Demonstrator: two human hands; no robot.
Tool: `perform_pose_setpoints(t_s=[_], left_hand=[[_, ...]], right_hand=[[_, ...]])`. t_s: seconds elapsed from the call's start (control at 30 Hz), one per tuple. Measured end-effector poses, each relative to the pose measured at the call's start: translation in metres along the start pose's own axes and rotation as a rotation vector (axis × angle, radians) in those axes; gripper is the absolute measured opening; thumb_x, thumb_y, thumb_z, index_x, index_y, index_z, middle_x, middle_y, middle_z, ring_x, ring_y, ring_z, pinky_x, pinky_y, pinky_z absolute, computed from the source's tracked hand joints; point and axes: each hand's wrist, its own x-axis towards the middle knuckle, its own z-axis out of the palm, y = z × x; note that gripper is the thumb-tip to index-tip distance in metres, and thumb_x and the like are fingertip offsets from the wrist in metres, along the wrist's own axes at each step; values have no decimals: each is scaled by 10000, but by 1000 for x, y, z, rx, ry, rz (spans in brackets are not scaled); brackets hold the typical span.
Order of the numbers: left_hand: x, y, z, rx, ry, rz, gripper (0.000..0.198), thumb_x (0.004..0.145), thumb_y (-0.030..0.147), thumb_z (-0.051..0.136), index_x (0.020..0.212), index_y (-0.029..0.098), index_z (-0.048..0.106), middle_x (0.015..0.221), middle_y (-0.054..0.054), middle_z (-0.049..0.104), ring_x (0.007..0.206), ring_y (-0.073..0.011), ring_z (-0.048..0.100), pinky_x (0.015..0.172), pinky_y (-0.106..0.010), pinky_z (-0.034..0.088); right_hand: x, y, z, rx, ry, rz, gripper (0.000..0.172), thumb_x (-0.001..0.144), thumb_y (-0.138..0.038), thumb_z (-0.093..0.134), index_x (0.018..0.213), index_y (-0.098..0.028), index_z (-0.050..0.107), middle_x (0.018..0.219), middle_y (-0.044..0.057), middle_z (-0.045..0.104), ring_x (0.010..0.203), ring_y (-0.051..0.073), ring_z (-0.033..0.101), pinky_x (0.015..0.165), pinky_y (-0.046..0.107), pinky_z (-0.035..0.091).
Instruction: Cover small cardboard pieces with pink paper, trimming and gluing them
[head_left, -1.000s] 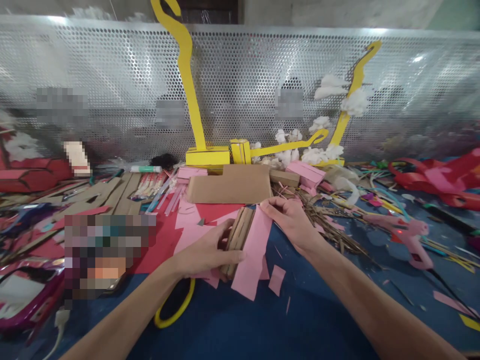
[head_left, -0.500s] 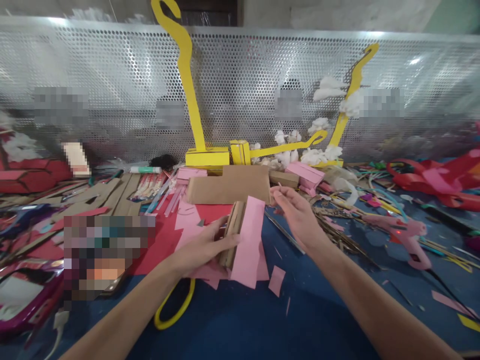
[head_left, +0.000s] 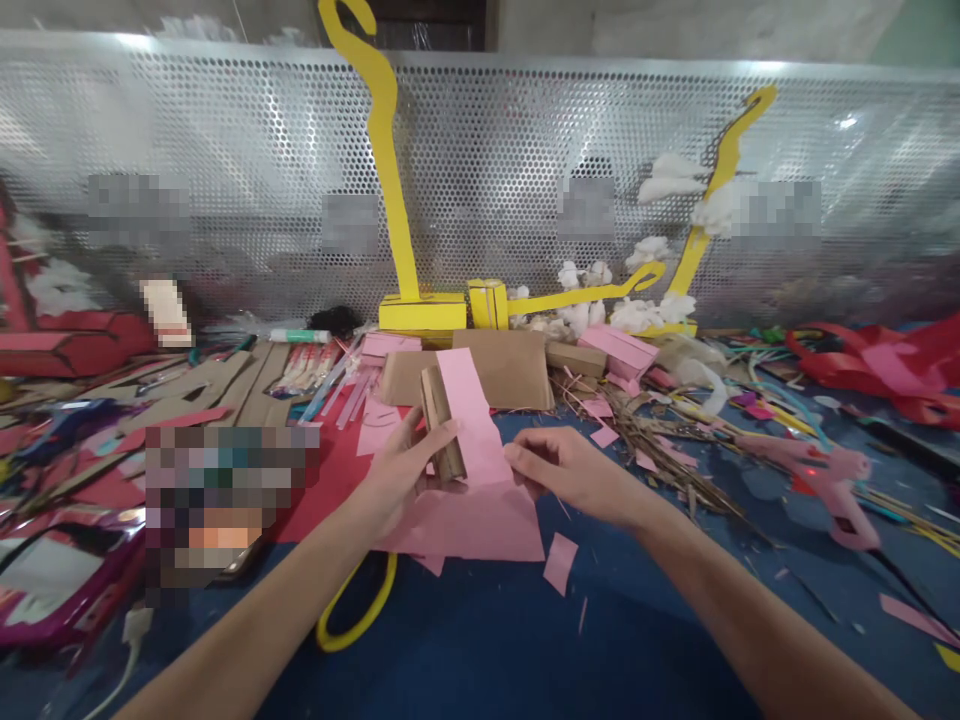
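My left hand [head_left: 401,460] grips a small brown cardboard block [head_left: 444,425] by its left side, thumb across its front. A pink paper strip [head_left: 472,410] runs along the block's right side, its upper end sticking up past the block. My right hand [head_left: 566,465] is closed, with thumb and forefinger pinched at the strip's right edge; the other fingers are curled behind. Under both hands lies a larger pink paper sheet [head_left: 480,530] on red paper [head_left: 307,505]. A folded brown cardboard piece [head_left: 510,370] stands just behind.
A pink glue gun [head_left: 814,475] with a lit red spot rests at the right, its cord trailing. Yellow scissor handles [head_left: 356,625] poke out near the front. Yellow stands [head_left: 424,315] line the back by a perforated metal panel [head_left: 487,150]. Cardboard scraps [head_left: 217,390] lie left.
My left hand has lifted and tilted the cardboard block with its pink strip leftward. My right hand has moved down and left, from beside the folded cardboard to the strip's edge.
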Motion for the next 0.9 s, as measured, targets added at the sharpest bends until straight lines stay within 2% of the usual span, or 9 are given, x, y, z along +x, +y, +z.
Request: perform_pose_setpoints(t_s=[0.1,0.27,0.47,0.9], left_hand=[[1,0,0,-19,-7,65,686,826,462,815,1398,279,484,1110,-90,681,790,-194,667,614,-339,637],[-2,5,5,-51,7,86,751,816,453,825,1447,275,459,1132,-104,684,776,-191,670,607,-330,633],[-3,5,5,-59,7,97,725,821,453,819,1432,272,475,1143,-107,694,802,-213,691,611,-363,654],[-2,6,6,-102,40,101,728,785,439,847,1398,237,510,1141,-129,715,768,-224,714,577,-354,644]], right_hand=[[1,2,14,227,-65,105,502,931,-656,608,759,-187,658,681,12,637,601,134,574,600,282,425],[4,5,27,418,3,146,477,861,-636,718,750,-180,635,663,-18,612,552,99,536,560,259,393],[6,9,31,385,53,68,425,877,-573,736,724,-191,630,639,-29,588,556,103,517,578,269,397],[6,6,33,319,95,56,439,869,-596,728,716,-198,624,626,-27,568,570,116,503,581,277,406]])
